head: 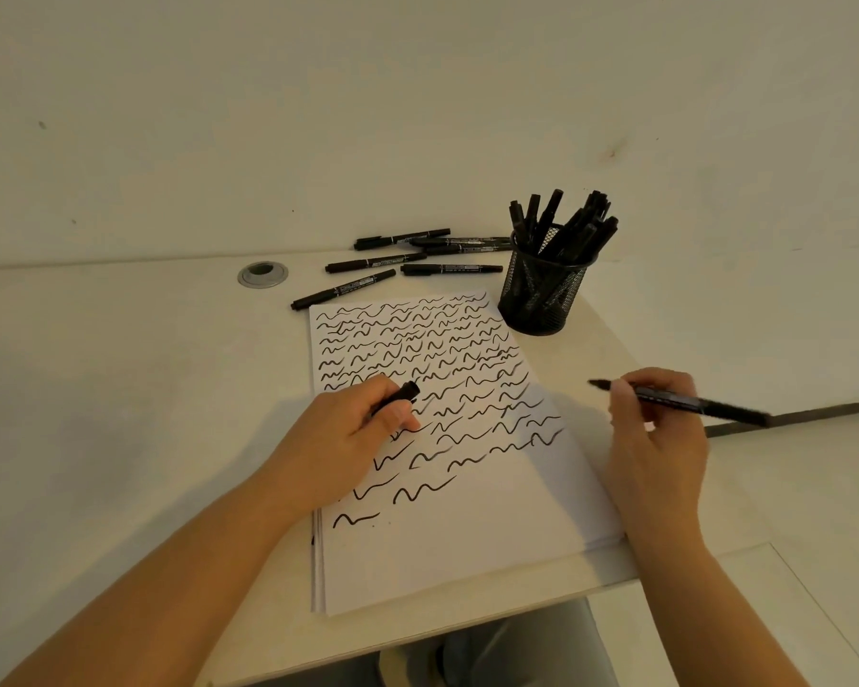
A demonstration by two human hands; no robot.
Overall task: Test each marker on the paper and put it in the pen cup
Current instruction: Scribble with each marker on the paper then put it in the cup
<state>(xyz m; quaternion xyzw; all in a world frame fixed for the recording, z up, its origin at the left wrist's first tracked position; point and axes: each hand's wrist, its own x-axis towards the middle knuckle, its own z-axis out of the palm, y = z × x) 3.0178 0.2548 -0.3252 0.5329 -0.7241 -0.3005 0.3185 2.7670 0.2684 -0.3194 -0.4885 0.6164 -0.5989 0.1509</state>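
Observation:
A stack of white paper [467, 542] lies on the desk, its upper part covered with rows of black squiggles. My right hand [658, 438] holds an uncapped black marker [690, 401] above the desk, right of the paper, tip pointing left. My left hand [348, 438] rests on the paper and grips the marker's black cap [400, 395]. A black mesh pen cup [541, 290] stands at the paper's top right corner, filled with several black markers. Several more capped black markers [407, 262] lie loose on the desk behind the paper.
The desk [120, 389] is pale and backs onto a plain wall. A round grey cable grommet [263, 274] sits at the back left. The desk's right edge runs just past my right hand, with floor beyond it.

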